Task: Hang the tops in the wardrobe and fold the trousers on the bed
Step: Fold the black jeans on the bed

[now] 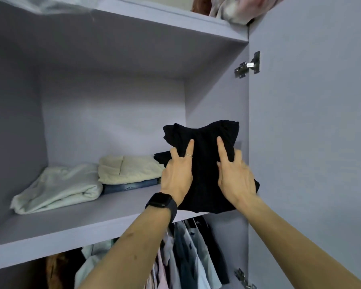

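A folded black garment [205, 163] is held up at the right end of the wardrobe shelf [92, 226], its lower edge over the shelf's front lip. My left hand [176, 174] grips its left side and my right hand [236, 176] grips its right side. Each index finger lies straight on the cloth's front while the other fingers wrap behind it. More black fabric [161, 158] lies on the shelf behind my left hand. Several tops [188, 257] hang below the shelf.
On the same shelf lie a cream folded garment [129, 168] on top of folded jeans [131, 185], and a pale green garment [58, 187] further left. The open wardrobe door [311, 142] with its hinge [248, 64] stands on the right. Bundled fabric [233, 7] sits on the top shelf.
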The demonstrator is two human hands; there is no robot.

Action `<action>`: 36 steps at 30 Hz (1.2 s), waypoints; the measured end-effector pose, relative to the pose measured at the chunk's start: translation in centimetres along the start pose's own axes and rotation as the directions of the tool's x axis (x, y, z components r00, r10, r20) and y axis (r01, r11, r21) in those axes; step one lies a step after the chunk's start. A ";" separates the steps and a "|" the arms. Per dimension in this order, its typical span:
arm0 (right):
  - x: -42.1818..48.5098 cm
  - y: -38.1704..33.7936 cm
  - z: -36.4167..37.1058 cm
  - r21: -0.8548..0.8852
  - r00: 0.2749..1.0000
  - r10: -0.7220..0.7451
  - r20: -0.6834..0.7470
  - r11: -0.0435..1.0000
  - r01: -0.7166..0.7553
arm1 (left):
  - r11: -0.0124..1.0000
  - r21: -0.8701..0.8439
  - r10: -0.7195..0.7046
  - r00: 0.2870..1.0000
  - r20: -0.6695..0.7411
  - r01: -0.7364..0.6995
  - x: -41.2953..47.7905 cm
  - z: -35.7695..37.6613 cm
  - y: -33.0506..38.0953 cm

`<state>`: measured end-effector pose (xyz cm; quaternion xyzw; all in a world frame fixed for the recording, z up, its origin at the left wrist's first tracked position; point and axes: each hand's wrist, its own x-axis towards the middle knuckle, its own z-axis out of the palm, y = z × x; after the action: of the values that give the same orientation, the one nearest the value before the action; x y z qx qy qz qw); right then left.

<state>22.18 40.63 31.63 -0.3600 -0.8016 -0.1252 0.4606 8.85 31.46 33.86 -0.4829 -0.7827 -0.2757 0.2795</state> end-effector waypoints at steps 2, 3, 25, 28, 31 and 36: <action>2.2 -0.6 2.2 -0.037 1.000 -0.016 0.003 0.999 0.016 | 1.000 0.001 -0.026 1.000 -0.009 0.026 2.0 1.1 -1.3; 3.6 -1.0 3.5 -0.047 0.999 -0.035 0.013 0.998 0.036 | 0.999 -0.003 -0.037 0.999 -0.008 0.037 3.3 1.7 -2.1; 29.7 -1.0 33.3 0.026 0.757 -0.066 0.650 0.998 0.064 | 0.893 -0.073 -0.381 0.832 0.403 0.444 28.3 21.8 -17.1; 30.1 -1.3 35.0 -0.040 0.725 -0.049 0.687 0.994 0.106 | 0.886 0.005 -0.422 0.804 0.419 0.463 28.1 23.0 -17.1; 29.7 -1.7 35.4 -0.240 0.717 0.008 0.697 0.945 0.223 | 0.865 0.369 -0.465 0.819 0.337 0.339 28.1 22.8 -16.9; 29.4 -2.1 36.2 -0.224 0.771 -0.203 0.603 0.885 0.408 | 0.929 0.366 -0.218 0.874 0.434 0.050 27.8 23.6 -17.9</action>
<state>-12.05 71.97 36.60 -0.3174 -0.9150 -0.2250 0.1065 -22.03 57.93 34.24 -0.4224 -0.8946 -0.0292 0.1425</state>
